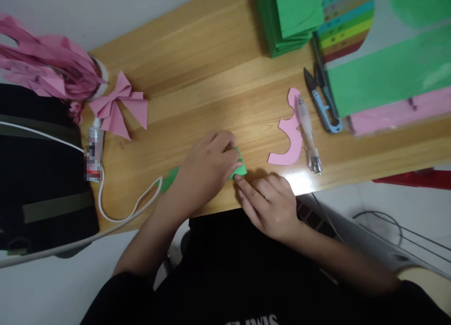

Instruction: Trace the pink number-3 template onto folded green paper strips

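My left hand [207, 167] curls over a piece of green paper [241, 171] near the table's front edge, its thumb and fingertips closed on it. Another green end [169, 180] sticks out behind that hand; whether both are one strip is hidden. My right hand [269, 200] comes in from the right, index fingertip pressed at the paper's lower corner and the other fingers bent in. To the right lie a curved pink paper cut-out [295, 139] and a clear pen [307, 127], partly overlapping it.
Blue-handled thread snips [324, 104] lie beyond the pen, near stacked green sheets [299, 10] and a colour chart [347, 22]. At left are a pink paper bow [120, 106], a small tube [93, 149], pink strips [52, 62], a white cable [116, 219] and a dark bag [42, 174].
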Available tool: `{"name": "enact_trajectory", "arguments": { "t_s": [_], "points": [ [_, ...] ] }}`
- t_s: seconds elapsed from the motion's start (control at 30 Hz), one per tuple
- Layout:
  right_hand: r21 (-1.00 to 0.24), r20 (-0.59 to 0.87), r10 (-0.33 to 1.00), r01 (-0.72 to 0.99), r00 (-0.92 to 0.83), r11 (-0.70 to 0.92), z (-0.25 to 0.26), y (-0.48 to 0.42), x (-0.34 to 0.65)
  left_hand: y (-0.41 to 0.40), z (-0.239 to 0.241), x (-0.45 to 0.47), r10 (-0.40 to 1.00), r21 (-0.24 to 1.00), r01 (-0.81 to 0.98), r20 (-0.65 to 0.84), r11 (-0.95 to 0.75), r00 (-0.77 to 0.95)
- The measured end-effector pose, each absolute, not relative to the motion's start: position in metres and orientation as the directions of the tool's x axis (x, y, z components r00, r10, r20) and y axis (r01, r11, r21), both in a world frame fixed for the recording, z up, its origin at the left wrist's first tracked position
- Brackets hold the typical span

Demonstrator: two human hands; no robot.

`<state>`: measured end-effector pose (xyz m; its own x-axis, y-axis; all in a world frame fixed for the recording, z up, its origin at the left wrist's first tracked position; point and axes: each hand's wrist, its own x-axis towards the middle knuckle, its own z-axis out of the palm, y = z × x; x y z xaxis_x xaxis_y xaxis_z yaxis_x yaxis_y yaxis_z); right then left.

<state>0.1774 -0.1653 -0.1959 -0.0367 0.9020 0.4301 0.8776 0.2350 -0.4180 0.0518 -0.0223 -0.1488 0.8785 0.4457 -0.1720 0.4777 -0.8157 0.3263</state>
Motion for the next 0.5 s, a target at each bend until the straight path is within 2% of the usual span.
{"name": "enact_trajectory", "arguments": {
  "t_s": [0.3, 0.5],
  "points": [
    [-0.330, 0.445, 0.895, 0.935, 0.036, 0.127, -0.204, -0.170, 0.170, -0.021, -0.157, 0.044, 0.403, 0.324, 0.381, 0.000, -0.866, 0.915],
    [-0.284, 0.458, 0.888, 0.952, 0.029, 0.116, -0.202, -0.168, 0.170, -0.021, -0.162, 0.042, 0.405, 0.308, 0.374, 0.040, -0.875, 0.913]
  ]
}}
